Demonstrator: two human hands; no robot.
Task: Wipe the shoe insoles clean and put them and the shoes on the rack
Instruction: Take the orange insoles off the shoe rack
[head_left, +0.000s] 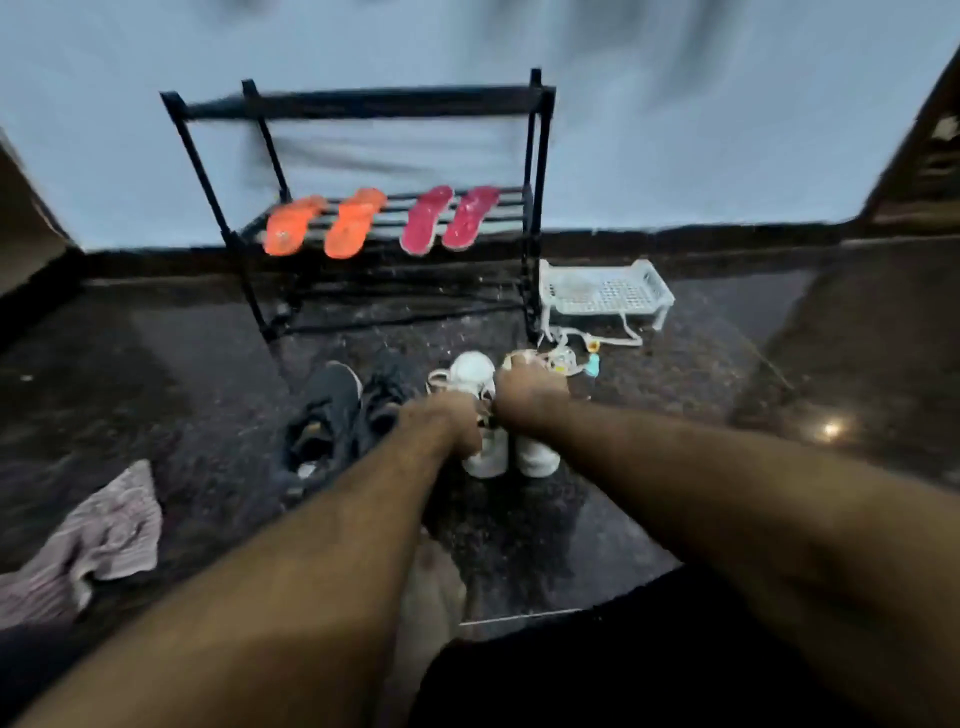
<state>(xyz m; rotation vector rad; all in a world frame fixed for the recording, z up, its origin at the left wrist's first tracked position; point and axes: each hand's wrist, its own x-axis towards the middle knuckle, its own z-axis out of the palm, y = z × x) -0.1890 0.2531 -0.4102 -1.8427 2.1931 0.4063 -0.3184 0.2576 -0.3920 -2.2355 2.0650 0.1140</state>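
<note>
On the rack (363, 104), bright insoles (382, 221).

We see a black rack (535, 156) holding two orange insoles (291, 224) and two pink-red insoles (427, 220). Black shoes (332, 410), white shoes (488, 452). Floor (156, 364) is dark, speckled. Cloth (109, 535) is pinkish-grey, striped. Basket (608, 293) is white, perforated. Wall (701, 130) is pale blue-grey.

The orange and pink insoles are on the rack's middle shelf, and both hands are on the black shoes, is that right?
Not quite. In the head view both hands, left hand and right hand, are on the white shoes, not the black shoes. The insoles part is right.
</note>
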